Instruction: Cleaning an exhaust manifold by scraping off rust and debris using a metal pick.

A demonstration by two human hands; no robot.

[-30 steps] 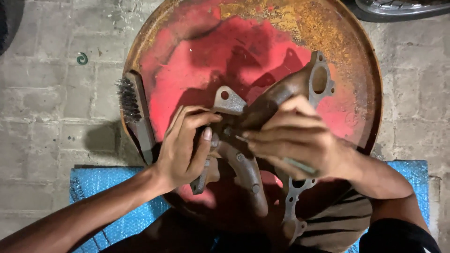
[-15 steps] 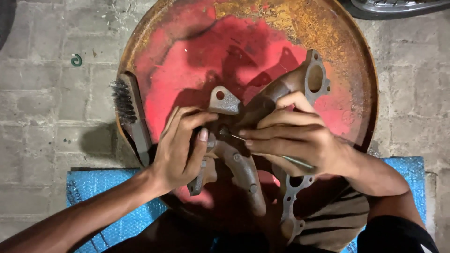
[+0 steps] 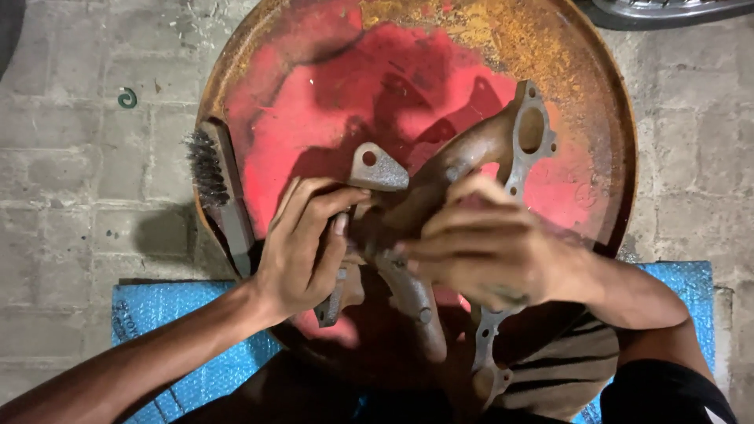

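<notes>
While the left hand [image 3: 302, 251] clasps the rusty cast manifold [image 3: 440, 204] at its branch, the right hand [image 3: 491, 251] — blurred, fingers curled over the pipe — seems to be rubbing or scraping it; a steadier hold would help. The manifold rests on a round rusted red drum lid [image 3: 314, 126], with a wire brush [image 3: 220, 196] at its left rim.

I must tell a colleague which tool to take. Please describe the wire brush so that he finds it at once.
Find the big round rusty red drum lid in the middle. The wire brush lies on its left rim, just above the left hand. It is the only thing with a dark bristle tuft and a long flat handle; the manifold beside it is bare cast metal.
</notes>
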